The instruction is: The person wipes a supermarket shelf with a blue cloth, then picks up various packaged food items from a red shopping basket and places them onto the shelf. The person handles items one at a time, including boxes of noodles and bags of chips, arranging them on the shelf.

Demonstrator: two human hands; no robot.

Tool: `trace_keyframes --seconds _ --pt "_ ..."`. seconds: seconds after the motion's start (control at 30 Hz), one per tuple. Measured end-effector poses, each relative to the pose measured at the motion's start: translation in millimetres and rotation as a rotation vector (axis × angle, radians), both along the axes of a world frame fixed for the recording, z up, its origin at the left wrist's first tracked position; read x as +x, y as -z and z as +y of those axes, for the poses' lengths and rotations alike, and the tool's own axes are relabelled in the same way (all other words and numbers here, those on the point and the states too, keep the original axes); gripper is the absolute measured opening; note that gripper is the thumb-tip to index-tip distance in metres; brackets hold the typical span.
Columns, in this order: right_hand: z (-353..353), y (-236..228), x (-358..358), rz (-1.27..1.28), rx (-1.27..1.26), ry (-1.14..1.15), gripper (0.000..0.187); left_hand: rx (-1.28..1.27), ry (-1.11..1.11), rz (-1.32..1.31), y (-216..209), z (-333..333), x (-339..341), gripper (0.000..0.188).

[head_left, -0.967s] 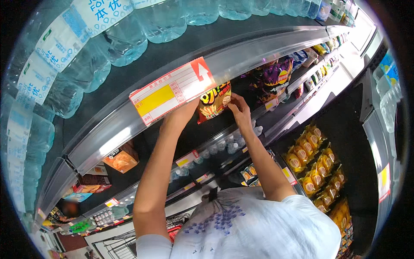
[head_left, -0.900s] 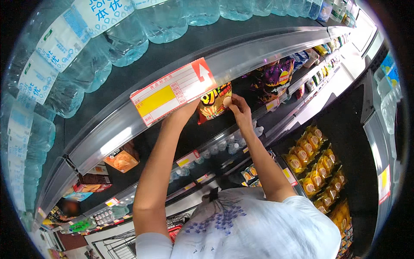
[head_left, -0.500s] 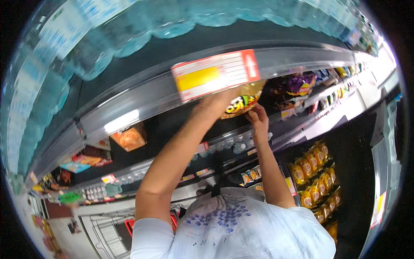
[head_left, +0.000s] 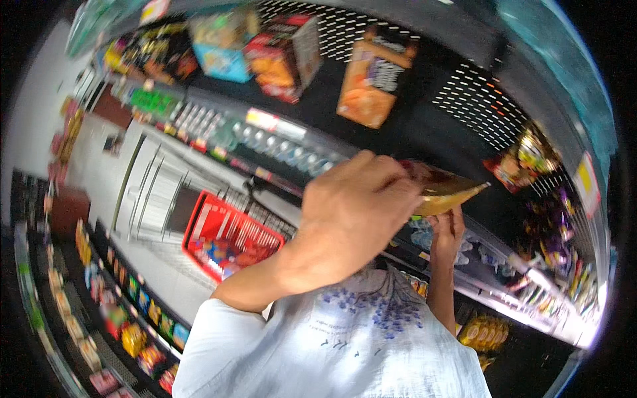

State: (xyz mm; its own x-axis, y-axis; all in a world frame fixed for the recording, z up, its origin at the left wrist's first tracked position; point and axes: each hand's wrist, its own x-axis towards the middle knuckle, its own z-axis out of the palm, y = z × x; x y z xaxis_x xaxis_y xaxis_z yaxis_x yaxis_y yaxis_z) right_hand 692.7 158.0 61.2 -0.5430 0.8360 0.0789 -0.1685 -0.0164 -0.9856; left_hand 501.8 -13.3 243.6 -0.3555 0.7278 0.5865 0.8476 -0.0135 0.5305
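Grips a bag (head_left: 454,190) by its near left end in the left hand (head_left: 361,215), with the fingers bent together and drawn in against it. Cannot tell the exact hold of the left fingertips, hidden behind the knuckles. Reaches up from below with the right hand (head_left: 447,232), fingers partly bent and set against the golden underside of the bag. Cannot tell from this angle the thumb's place there, or any pinch.

Holds the bag up in front of a dark shelf (head_left: 428,147), between the two hands, tilted nearly edge-on, dark red above and golden below, with one corner pointing right.

Has an orange box (head_left: 375,86) above on the shelf, farther left a red box (head_left: 282,63), and just beside that a blue pack (head_left: 222,56). Has a red and gold bag (head_left: 524,162) to the right on the same shelf, and purple bags (head_left: 554,229) near it, blurred.

Has rows of bottles (head_left: 292,154) on the level below, under a tag (head_left: 262,121) on the shelf edge. Has a red basket (head_left: 194,232) with packets (head_left: 229,254) inside near the left forearm, and yellow packs (head_left: 484,333) low at the right. Wears a pale shirt (head_left: 318,371) with blue flowers.
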Motion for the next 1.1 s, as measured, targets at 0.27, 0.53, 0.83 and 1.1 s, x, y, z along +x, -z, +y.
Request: trace_keyframes --seconds 0.27,0.53,0.83,1.1 --pt "-54 0 -57 -0.332 0.006 -0.403 0.033 -0.358 -0.689 -0.352 69 -169 -47 0.012" --pt "-67 21 -74 -0.526 0.056 -0.562 0.029 -0.339 -1.27 -0.508 203 -313 -104 0.02" --pt "-90 27 -63 -0.689 0.113 -0.546 0.025 -0.151 -1.46 -0.611 414 -419 -151 0.015" --pt "-88 39 -40 -0.811 0.385 -0.539 0.022 -0.363 -1.626 -0.749 534 -449 -150 0.016"
